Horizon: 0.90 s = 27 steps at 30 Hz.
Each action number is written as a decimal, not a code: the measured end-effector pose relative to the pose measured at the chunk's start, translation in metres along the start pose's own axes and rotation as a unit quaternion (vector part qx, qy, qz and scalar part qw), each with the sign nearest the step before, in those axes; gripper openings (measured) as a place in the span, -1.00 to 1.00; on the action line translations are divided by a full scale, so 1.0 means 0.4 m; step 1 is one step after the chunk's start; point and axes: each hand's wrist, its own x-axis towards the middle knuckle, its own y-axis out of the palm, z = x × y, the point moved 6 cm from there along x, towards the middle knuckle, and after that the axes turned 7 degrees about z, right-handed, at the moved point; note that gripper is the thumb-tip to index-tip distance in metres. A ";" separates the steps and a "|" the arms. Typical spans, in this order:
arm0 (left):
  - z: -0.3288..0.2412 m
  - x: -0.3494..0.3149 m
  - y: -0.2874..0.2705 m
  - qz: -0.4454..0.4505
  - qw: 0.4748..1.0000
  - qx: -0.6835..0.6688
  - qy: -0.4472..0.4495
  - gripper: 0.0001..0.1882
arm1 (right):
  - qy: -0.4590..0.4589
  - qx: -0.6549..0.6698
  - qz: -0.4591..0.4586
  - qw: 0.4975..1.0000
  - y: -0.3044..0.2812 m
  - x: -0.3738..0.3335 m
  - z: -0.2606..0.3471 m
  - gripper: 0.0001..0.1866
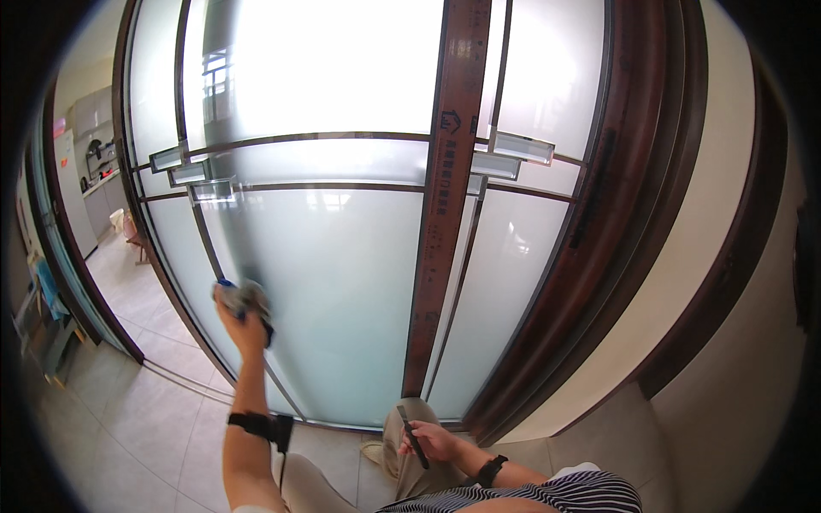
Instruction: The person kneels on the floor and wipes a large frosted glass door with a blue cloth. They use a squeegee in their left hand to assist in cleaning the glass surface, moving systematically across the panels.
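With my left arm stretched out, my left hand (pixel 248 332) is closed on a crumpled grey cloth (pixel 253 295) with dark blue edges. The cloth is blurred and lies against the lower left of a frosted glass sliding door (pixel 342 291), beside a dark metal strip. Low down by my knee, my right hand (pixel 434 441) is closed around a slim dark tool (pixel 414 438) with a flat, lighter upper end. Its exact kind cannot be made out. That tool is held tilted, apart from the glass.
A brown upright (pixel 445 205) with printed film divides the glass. Dark strips and small bevelled glass blocks (pixel 500 165) decorate it. At right stands a dark brown door frame (pixel 590 231). A doorway at left shows a kitchen counter (pixel 101 184). Grey floor tiles (pixel 145 427) lie below.
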 end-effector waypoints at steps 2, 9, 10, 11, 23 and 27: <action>0.048 0.120 -0.036 -0.079 0.975 -0.140 -0.155 -0.54 | 0.002 0.003 -0.024 1.000 -0.007 -0.009 -0.003 -0.74; -0.264 0.206 0.030 -0.040 0.995 -0.066 0.057 -0.47 | -0.010 0.031 -0.011 0.999 -0.030 0.015 -0.023 -0.75; -0.337 0.143 0.072 0.016 0.989 0.006 0.144 -0.42 | -0.009 0.026 -0.012 1.000 -0.030 0.014 -0.023 -0.75; -0.410 0.074 0.112 0.063 0.967 0.068 0.237 -0.36 | -0.007 0.021 -0.012 1.000 -0.023 0.014 -0.020 -0.75; -0.344 0.333 0.056 -0.055 0.989 0.038 0.128 -0.30 | 0.004 0.021 -0.016 1.000 -0.010 0.003 -0.003 -0.75; -0.421 0.405 0.074 -0.101 0.986 -0.130 0.025 -0.33 | 0.009 0.027 -0.024 0.999 -0.014 0.003 -0.002 -0.77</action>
